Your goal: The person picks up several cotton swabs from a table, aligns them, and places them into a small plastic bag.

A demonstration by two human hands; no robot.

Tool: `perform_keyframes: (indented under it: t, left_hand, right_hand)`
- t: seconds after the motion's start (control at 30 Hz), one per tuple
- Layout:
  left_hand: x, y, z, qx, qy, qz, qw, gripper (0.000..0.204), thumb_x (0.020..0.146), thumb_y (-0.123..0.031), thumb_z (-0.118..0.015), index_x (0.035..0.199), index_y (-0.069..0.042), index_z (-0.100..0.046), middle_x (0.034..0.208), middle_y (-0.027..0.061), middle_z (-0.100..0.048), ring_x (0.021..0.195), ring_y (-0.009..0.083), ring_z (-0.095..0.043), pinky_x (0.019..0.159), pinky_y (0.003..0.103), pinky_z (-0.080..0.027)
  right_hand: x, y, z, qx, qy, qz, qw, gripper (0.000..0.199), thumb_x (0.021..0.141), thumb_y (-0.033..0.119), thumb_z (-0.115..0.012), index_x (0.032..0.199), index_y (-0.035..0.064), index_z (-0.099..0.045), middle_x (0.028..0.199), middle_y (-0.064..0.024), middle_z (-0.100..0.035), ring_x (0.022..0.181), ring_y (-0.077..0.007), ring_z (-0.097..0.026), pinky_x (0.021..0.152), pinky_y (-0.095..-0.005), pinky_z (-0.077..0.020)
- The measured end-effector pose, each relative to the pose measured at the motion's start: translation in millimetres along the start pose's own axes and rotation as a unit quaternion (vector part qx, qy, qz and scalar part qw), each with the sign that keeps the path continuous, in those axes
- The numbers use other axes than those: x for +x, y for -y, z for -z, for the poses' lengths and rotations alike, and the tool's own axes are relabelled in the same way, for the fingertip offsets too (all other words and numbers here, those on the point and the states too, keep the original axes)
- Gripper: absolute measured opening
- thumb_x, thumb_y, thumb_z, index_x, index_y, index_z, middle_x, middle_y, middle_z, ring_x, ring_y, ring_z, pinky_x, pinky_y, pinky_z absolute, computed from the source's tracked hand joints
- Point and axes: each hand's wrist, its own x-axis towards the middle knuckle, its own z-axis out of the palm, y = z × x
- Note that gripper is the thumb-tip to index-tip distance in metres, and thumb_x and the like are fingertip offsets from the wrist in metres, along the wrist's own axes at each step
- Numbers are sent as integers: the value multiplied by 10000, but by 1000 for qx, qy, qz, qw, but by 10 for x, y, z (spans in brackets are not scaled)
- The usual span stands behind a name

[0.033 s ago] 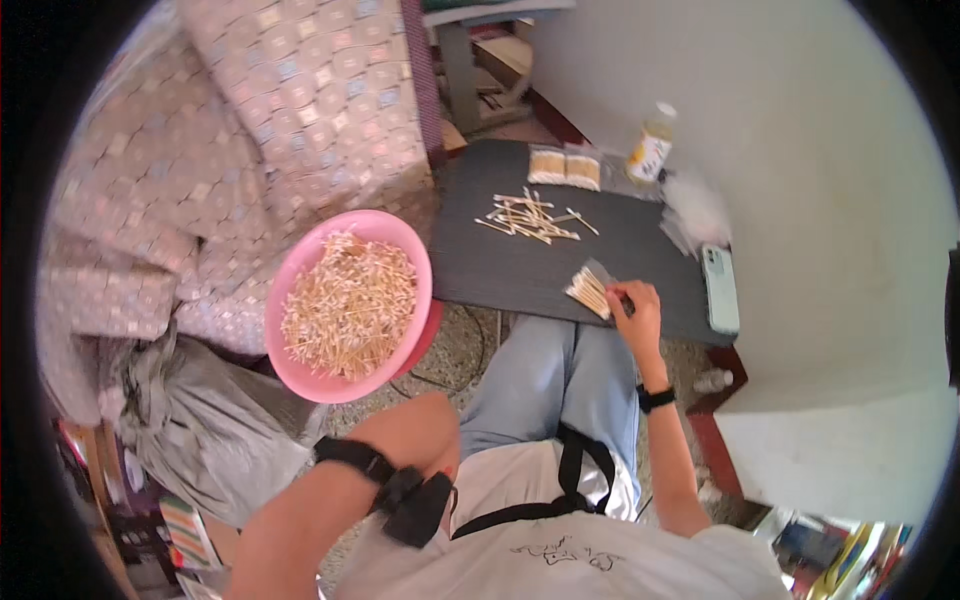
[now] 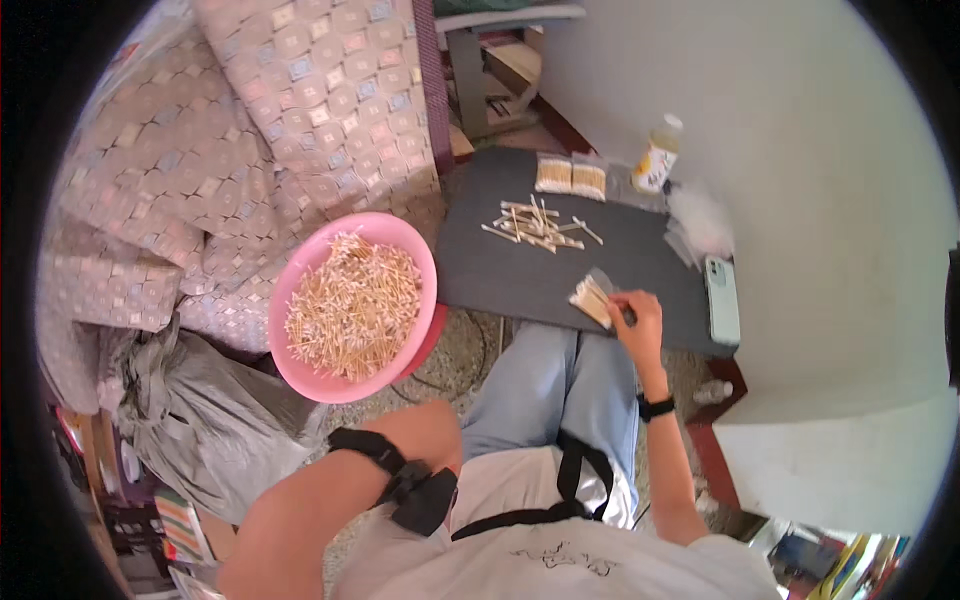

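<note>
Currently, in the head view, the right hand (image 2: 637, 318) is grasping a small clear bag (image 2: 600, 280), its thumb and forefinger pinching the right side while a row of swabs (image 2: 591, 301) is lying within it, just left of the fingertips. The left hand is not showing, so I cannot tell what it is doing. Beyond and left of the right hand, a loose swab pile (image 2: 540, 224) is lying on the dark bench (image 2: 490, 275), and two filled packs (image 2: 571, 177) are resting farther beyond. A bottle (image 2: 657, 155) is standing past them, slightly right, and spare clear bags (image 2: 700, 222) are bunching beyond and right of the hand, with a phone (image 2: 721, 300) lying nearer on that side. Well to the left, a pink basin (image 2: 290, 272) is holding many more swabs. Judging from this, the pinch is looking one-sided: swabs could be sliding out if it loosens or tips toward an unsealed end, perhaps onto the lap (image 2: 520, 380), since the bench's near edge is running close by. Pressing too hard could be bending the sticks.
</note>
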Motion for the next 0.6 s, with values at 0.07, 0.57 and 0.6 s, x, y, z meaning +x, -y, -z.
perform_keyframes:
  t: [0.07,0.57,0.6]
  left_hand:
    - [87,-92,18,-10,9,20,1000,179,888,-177,-583,978,-39,-652,961,143,-648,924,268,-611,828,431,-459]
    - [-1755,218,714,494,-367,584,530,226,854,-136,-625,1065,-54,-633,1055,89,-657,1023,287,-603,912,412,-437]
    - [-1874,269,730,605,-310,601,421,332,833,-139,-640,1149,-56,-582,1136,109,-615,1105,304,-550,968,429,-394]
  right_hand:
    - [24,199,-94,7,10,27,1000,187,755,210,-731,881,83,-676,791,-39,-606,816,-244,-546,770,-371,-400]
    - [340,-30,205,-226,-86,5,970,279,764,207,-709,1014,102,-644,1044,-105,-560,1025,-308,-494,878,-446,-374]
    - [378,74,184,-229,-86,4,970,279,764,207,-709,1014,102,-644,1044,-105,-560,1025,-308,-494,878,-446,-374]
